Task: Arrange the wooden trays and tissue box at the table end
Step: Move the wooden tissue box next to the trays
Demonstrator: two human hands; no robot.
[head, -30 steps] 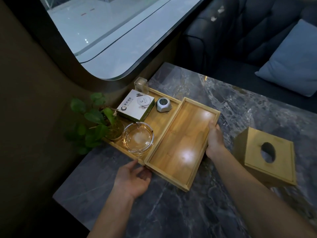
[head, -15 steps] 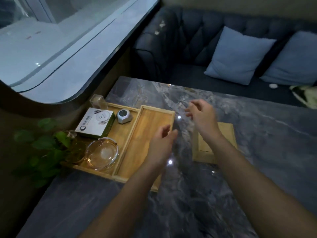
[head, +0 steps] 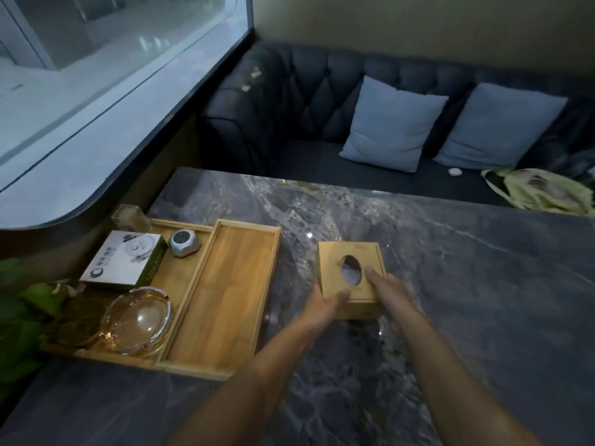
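Note:
A square wooden tissue box with an oval slot stands on the dark marble table, right of the trays. My left hand clasps its near left corner and my right hand presses its right side and top. An empty wooden tray lies at the table's left end. Flush against its left side sits a second wooden tray, which carries a white-and-green box, a small grey gadget, a glass ashtray and a potted plant.
A small clear glass cup stands at the loaded tray's far corner by the wall. Beyond the table's far edge is a dark tufted sofa with two blue cushions and a pale green cloth. A window ledge runs along the left.
Both hands left the empty tray and moved right onto the tissue box. My view swung up and right, showing more of the sofa.

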